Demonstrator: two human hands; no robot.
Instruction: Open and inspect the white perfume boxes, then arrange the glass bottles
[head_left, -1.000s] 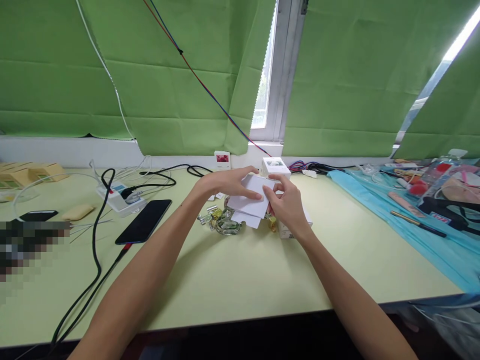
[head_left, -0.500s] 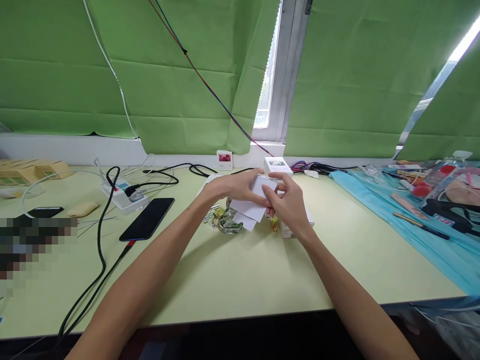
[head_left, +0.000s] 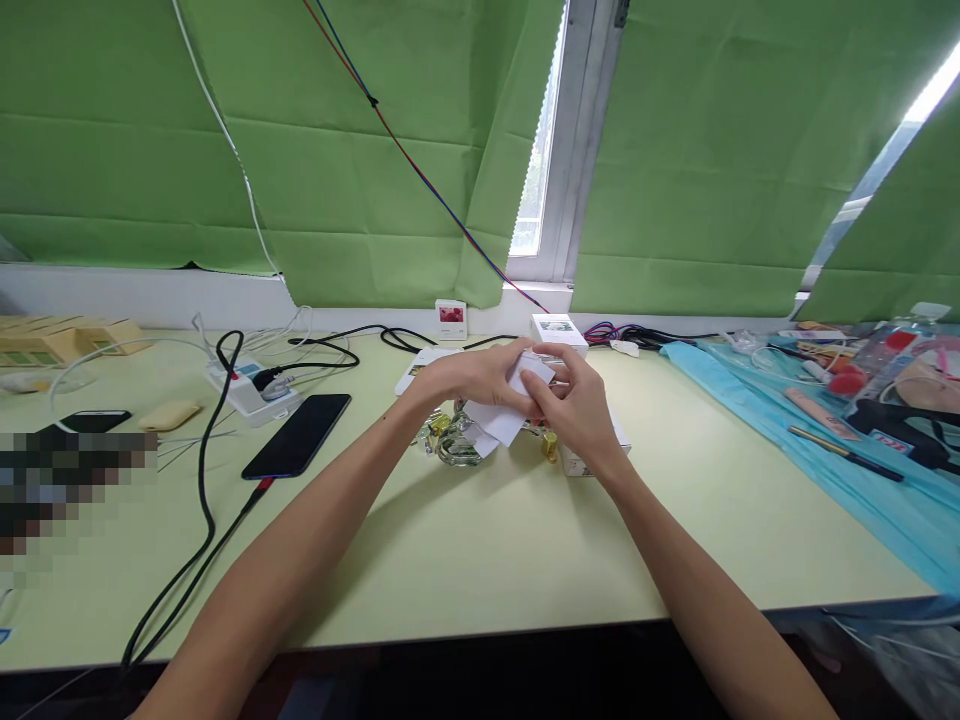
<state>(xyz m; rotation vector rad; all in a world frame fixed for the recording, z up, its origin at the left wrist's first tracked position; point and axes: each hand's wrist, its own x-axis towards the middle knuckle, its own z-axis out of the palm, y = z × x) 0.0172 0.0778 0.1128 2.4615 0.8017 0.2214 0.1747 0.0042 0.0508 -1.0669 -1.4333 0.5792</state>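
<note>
While both hands remain at the papers, the left hand [head_left: 495, 378] now covers more of the white papers [head_left: 496, 418] than one second earlier, and its thumb sits closer to the right hand [head_left: 574, 400]. A white card [head_left: 426, 360], hidden behind the left forearm one second ago, is now visible beside the left wrist.

Left grip: fingers curled over the papers, thumb pressed in front. Right grip: thumb and fingers pinched on the upper right part of the papers.

The papers are thin, plain and overlapping, with offset lower corners. They are located between the hands, above the surface [head_left: 487, 560], partly in front of a clear oval item [head_left: 459, 445]. A gold-coloured piece [head_left: 550, 447] stands just left of the near box [head_left: 589, 462]. The rear box [head_left: 559, 331] bears a printed picture. The contents of both boxes cannot be determined.
</note>
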